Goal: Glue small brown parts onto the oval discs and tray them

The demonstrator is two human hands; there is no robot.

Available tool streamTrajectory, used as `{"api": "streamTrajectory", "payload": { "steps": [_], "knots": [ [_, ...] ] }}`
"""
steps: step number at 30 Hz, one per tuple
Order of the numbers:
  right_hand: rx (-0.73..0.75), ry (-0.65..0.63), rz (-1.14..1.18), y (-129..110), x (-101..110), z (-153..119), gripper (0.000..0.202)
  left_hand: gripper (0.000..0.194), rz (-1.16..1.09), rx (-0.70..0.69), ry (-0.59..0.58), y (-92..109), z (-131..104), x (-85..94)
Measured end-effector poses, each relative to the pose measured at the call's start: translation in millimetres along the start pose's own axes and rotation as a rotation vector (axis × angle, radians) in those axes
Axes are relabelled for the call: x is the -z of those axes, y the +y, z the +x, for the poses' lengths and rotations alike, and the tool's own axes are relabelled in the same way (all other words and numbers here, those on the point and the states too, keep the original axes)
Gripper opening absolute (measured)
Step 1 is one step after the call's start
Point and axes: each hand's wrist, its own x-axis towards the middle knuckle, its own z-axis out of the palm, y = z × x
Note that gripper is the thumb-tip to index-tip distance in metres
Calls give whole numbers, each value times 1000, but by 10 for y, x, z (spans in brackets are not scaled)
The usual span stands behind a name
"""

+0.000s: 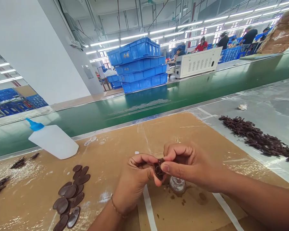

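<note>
My left hand pinches a small dark brown oval piece between thumb and fingers. From the right, my right hand closes thumb and forefinger on the same piece at its upper edge. Whether a separate strand is in that pinch cannot be made out. Just below the right fingers stands a small clear glass dish, with brown drips around it. Several flat, glossy brown ovals lie in an overlapping pile left of my hands.
A white squeeze bottle with a blue nozzle lies at the left. Dark twisted strands are heaped at the right, smaller heaps at the left. Behind the brown board runs a green conveyor belt; stacked blue crates stand beyond.
</note>
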Motion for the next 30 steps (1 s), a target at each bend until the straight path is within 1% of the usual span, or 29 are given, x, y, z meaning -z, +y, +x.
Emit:
{"api": "streamTrajectory", "payload": {
  "steps": [4,9,14,21,26,30],
  "knots": [
    [-16,11,33,-6,-12,8,21,22,2,2,20,-12,0,-2],
    [-36,9,31,-9,-17,8,22,21,-31,0,40,-11,-21,-26],
    [-24,-7,15,3,0,2,23,23,-62,-3,17,21,-21,-49],
    [-59,21,16,3,-16,15,24,26,-85,-4,-3,33,-15,-80],
    [-44,15,16,10,-10,8,23,24,-69,-16,26,19,-11,-70],
    [-48,11,-3,14,-4,-13,24,26,-73,-6,20,24,-11,-63]
  ]
}}
